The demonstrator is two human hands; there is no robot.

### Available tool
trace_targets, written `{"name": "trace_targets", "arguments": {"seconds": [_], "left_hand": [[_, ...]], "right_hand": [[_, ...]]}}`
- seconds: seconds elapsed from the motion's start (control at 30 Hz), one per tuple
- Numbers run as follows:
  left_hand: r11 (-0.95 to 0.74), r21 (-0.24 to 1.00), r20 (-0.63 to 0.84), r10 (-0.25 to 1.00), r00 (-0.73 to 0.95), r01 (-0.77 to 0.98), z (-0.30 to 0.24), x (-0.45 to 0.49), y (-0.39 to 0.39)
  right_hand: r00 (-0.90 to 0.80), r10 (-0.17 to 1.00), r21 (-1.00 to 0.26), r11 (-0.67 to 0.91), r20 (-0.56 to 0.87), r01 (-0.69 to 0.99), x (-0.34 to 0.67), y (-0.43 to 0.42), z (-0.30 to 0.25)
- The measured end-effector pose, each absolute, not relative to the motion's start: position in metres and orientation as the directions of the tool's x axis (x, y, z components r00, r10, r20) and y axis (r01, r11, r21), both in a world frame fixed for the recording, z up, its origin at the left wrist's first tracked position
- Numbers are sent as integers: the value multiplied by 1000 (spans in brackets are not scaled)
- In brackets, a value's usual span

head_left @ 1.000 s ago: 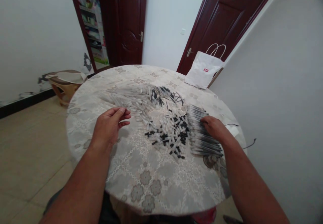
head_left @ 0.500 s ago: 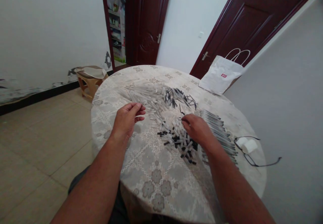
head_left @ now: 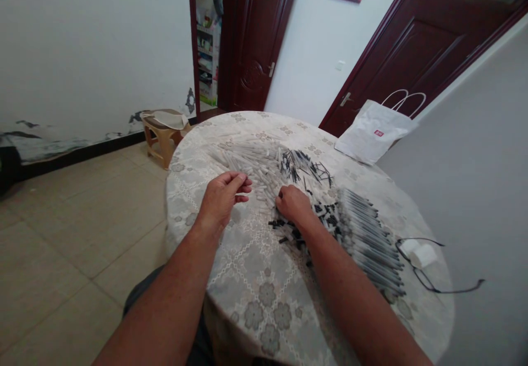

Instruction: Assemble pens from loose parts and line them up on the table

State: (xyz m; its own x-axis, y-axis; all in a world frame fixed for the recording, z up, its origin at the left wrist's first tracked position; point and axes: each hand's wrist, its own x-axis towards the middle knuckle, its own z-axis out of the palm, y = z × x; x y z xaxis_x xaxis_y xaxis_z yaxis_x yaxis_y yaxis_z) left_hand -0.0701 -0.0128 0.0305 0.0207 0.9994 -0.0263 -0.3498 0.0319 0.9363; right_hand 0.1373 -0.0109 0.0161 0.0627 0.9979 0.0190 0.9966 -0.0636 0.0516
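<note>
My left hand (head_left: 226, 193) hovers over the near left side of the cloth, thumb and index finger pinched together; whatever sits in the pinch is too small to make out. To its right, my right hand (head_left: 293, 202) is closed with its fingers curled down among the small parts, and its fingertips are hidden. Beyond both hands spreads a heap of clear pen barrels (head_left: 247, 156). Thin black refills (head_left: 291, 165) lie at the heap's right. Small black and whitish caps (head_left: 330, 217) are piled beside and under my right forearm. A row of pens (head_left: 371, 239) lies right of that.
The round table (head_left: 264, 294) wears a patterned cloth. Eyeglasses (head_left: 429, 286) and a white roll (head_left: 423, 256) lie at its right edge. A white paper bag (head_left: 373, 132) stands at the back right. A stool (head_left: 163, 135) is beyond the table's left side.
My right hand has moved left from over the cap pile towards my left hand. My left hand keeps its pinch. The whole view has shifted slightly.
</note>
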Motion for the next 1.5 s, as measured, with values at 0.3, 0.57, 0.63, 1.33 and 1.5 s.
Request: {"name": "trace_targets", "arguments": {"seconds": [0.3, 0.57, 0.63, 1.33, 1.5], "left_hand": [[38, 960, -19, 997, 68, -276, 29, -68, -17], [119, 973, -70, 968, 239, -197, 23, -60, -20], [149, 971, -90, 951, 295, -185, 23, -55, -24], [177, 914, -127, 979, 156, -365, 23, -44, -25], [172, 923, -129, 981, 145, -345, 28, -44, -28]], "right_hand": [[141, 987, 64, -146, 74, 987, 143, -22, 32], [192, 950, -180, -150, 245, 972, 169, -66, 66], [151, 945, -320, -53, 290, 946, 166, -72, 69], [274, 948, -137, -254, 159, 957, 220, -26, 30], [337, 930, -96, -325, 147, 941, 217, 13, 20]]}}
